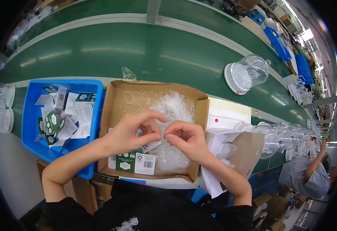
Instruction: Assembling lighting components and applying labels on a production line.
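1. Both hands meet over the open cardboard box (112, 115) that sits at the near edge of the green conveyor belt (137, 54). The left hand (132, 133) has thumb and forefinger pinched together on a small paper hang tag (150, 145); the right hand (186, 139) pinches right beside it, fingertips almost touching the left's, seemingly on a thin clear loop or tie too fine to make out.
2. The tag being worked hangs just above the box's middle, over its contents.
3. Judging by how things lie, the work looks to be mid-run: a heap of clear plastic loops (170, 109) fills the far right of the box, and a blue bin (31, 119) touching the box's left wall holds a loose pile of tags, so plenty of stock remains.
4. Some printed tags (132, 162), green and white, lie flat at the near left corner of the box; whether those are finished I cannot tell.
5. Materials: the box is plain brown corrugated card with flaps folded out; the loops are glossy, tangled and translucent; the tags are matte paper, small rectangles.
6. Beyond the box's right corner, out on the belt, stands a clear glass dome (249, 71) on a white round base. A row of similar glassware (280, 136) lines up to the right of the box, past a white carton (224, 115).
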`<state>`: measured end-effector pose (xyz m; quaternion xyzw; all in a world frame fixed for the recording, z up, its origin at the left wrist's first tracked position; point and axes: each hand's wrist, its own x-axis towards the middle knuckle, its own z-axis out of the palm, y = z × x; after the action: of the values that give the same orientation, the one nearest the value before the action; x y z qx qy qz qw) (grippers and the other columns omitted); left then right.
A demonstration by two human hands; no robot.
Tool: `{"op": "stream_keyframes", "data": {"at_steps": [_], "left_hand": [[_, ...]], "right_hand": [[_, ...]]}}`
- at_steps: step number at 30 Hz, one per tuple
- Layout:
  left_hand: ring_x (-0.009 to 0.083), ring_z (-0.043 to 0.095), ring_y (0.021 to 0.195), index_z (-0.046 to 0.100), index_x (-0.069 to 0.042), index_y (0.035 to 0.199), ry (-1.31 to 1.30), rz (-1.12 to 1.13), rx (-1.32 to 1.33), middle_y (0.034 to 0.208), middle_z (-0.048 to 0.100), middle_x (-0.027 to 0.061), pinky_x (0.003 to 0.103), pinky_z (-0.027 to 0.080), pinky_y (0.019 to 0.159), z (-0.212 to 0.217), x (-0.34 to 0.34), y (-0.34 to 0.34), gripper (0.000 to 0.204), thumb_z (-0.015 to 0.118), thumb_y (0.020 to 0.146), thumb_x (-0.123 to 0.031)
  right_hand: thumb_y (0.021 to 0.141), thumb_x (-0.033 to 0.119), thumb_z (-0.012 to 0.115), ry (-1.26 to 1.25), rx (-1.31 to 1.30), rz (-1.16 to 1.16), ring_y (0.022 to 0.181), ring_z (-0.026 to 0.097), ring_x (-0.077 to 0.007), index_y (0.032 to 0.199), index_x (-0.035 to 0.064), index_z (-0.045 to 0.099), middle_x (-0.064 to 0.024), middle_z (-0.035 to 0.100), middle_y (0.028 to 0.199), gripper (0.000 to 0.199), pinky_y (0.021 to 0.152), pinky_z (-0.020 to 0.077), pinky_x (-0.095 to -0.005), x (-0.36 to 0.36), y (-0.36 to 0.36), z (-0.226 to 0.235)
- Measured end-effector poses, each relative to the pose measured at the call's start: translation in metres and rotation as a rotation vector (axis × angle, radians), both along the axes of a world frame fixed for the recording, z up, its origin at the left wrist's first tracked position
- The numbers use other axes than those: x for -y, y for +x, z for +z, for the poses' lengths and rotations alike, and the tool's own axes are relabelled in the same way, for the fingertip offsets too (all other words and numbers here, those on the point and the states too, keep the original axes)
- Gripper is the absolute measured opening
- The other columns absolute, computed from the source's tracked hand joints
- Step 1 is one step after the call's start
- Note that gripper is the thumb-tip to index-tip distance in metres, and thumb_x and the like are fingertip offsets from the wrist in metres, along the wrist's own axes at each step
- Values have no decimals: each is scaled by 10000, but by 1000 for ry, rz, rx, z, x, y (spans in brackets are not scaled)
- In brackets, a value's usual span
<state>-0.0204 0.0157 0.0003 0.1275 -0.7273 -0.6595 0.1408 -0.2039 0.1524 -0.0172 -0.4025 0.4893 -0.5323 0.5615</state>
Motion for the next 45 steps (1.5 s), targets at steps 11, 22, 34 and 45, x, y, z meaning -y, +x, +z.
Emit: {"op": "stream_keyframes", "data": {"at_steps": [11, 22, 34, 45], "left_hand": [[117, 615, 688, 553, -42, 1218, -119, -37, 19, 785, 674, 44, 258, 490, 661, 0, -3, -1, 419, 708, 831, -4], [127, 617, 666, 554, -55, 1224, -150, -26, 9, 764, 672, 44, 269, 493, 646, -3, -5, 0, 419, 703, 835, -12], [119, 614, 653, 552, -64, 1255, -168, -19, 61, 756, 669, 57, 268, 499, 619, -3, -6, -3, 455, 712, 832, -9], [121, 642, 687, 529, -4, 1195, -269, 79, 60, 736, 666, 58, 246, 512, 652, -28, -5, 4, 492, 704, 741, 63]], "right_hand": [[875, -1, 668, -8, 61, 40, 852, 589, -75, 946, -10, 603, -28, 617, 930, 97, 753, 510, -229, 1, 1, -2], [881, -21, 658, 22, 55, 61, 855, 581, -82, 944, -3, 585, -34, 602, 933, 98, 764, 496, -233, 1, 1, 0], [887, 52, 680, 19, -112, 53, 847, 625, -83, 953, 23, 623, -14, 641, 913, 92, 754, 530, -245, -3, -1, -7], [908, 70, 643, -40, 142, 16, 777, 576, -32, 933, 23, 608, 7, 630, 849, 63, 672, 475, -186, 5, 10, -13]]}}
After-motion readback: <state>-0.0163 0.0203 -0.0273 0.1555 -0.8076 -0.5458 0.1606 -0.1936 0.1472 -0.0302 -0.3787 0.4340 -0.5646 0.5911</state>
